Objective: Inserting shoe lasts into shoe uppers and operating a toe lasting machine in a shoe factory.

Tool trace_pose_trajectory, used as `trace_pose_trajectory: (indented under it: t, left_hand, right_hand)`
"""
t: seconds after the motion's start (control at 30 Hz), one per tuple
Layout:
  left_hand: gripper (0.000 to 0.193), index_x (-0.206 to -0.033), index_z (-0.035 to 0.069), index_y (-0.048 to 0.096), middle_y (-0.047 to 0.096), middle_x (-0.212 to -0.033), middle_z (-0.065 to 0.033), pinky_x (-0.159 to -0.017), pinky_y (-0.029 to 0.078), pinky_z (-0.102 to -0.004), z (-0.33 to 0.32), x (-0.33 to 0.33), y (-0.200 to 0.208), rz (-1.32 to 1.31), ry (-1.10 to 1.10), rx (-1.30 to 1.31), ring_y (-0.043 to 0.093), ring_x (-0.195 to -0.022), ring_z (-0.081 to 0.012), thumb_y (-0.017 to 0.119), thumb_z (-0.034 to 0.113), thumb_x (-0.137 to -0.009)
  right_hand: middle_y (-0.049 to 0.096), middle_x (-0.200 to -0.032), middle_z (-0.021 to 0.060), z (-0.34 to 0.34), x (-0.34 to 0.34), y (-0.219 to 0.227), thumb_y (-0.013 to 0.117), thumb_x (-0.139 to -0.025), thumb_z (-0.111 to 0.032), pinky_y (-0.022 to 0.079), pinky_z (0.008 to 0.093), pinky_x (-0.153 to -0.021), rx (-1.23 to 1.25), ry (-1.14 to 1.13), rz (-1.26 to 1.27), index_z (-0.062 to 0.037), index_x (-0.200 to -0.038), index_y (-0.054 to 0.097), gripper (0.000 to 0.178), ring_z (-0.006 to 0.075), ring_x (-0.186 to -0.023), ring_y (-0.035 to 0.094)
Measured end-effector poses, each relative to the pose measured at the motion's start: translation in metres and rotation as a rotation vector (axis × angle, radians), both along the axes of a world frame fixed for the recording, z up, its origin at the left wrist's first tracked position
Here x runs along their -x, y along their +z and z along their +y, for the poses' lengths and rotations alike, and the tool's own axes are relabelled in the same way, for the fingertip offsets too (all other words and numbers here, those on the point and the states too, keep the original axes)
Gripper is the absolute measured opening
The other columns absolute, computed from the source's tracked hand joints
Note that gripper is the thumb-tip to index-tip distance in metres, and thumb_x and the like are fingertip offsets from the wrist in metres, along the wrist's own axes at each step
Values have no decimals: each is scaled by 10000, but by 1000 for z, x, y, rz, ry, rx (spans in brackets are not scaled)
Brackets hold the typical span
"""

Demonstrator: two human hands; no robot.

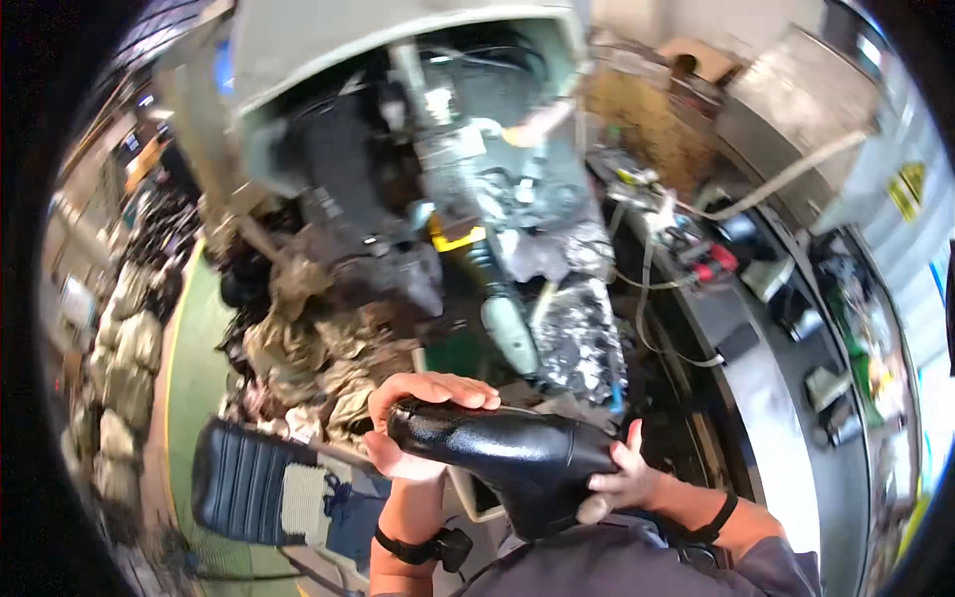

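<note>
A glossy black boot (497, 445) lies sideways across the space in front of my body, its rounded toe end to the left and its shaft bending down toward me. Around the toe end, my left hand (418, 418) is closed, with fingers over the top edge and the thumb below. My right hand (622, 483) grips the other end, its fingers and thumb against the right side. Just beyond the boot stands a large pale-green machine (398, 35), with a yellow bent part (458, 239) and a light green elongated piece (509, 333) at its middle.
Crumpled brown material (298, 343) is heaped at the machine's left. A black ribbed chair (234, 483) stands near left. Along the right runs a metal bench (771, 448) with hoses, a red tool (714, 263) and dark pieces. Stuffed sacks (129, 343) line the far left.
</note>
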State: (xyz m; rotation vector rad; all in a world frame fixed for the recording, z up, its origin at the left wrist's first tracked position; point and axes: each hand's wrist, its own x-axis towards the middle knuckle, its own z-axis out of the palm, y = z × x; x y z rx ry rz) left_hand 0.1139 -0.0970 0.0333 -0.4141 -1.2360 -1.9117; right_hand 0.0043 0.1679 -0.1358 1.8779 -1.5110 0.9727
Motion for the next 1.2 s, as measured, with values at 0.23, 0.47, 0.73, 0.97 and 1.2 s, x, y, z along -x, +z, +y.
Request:
trace_pose_trajectory:
  t: [0.23,0.47,0.73,0.97,1.2]
  left_hand:
    - [635,-997,-37,666,716,-874,-228,-756,571,-520,77,95,-2,137,-446,11,713,-790,-398,723,562,-794]
    - [702,-914,-9,686,722,-830,-189,-740,583,-475,191,160,-9,120,-685,92,718,-750,-348,677,681,-780]
    - [627,-1037,-28,631,685,-982,-218,-851,540,-509,358,231,-40,-346,-873,-240,667,-911,-357,574,582,-906]
    - [363,-1081,27,650,690,-1047,-82,-912,506,-367,464,300,-131,-1319,-734,-113,655,-980,-227,683,335,-891]
    - [514,-1210,23,590,634,-1196,-106,-939,518,-435,514,318,-219,-1563,-750,-130,632,-1057,-258,780,294,-816]
  right_hand:
    - [377,-1498,-130,104,7,-36,662,-839,-582,86,729,-1120,-33,-386,7,-530,-1412,409,629,389,-1261,432]
    - [258,-1583,-154,190,2,-28,681,-847,-524,-17,709,-1139,107,-681,27,-544,-1447,335,693,353,-1496,139]
    - [309,-1585,55,342,-5,-37,543,-950,-471,-6,678,-1149,-39,-727,-366,-330,-1518,324,625,400,-1498,83]
    - [448,-1411,309,411,19,41,818,-803,-182,245,601,-1136,358,-747,-901,-192,-1568,26,1101,448,-1313,468]
    - [684,-1138,195,446,22,31,915,-672,-323,515,360,-940,579,-1140,-1360,59,-1249,542,786,237,-1022,686]
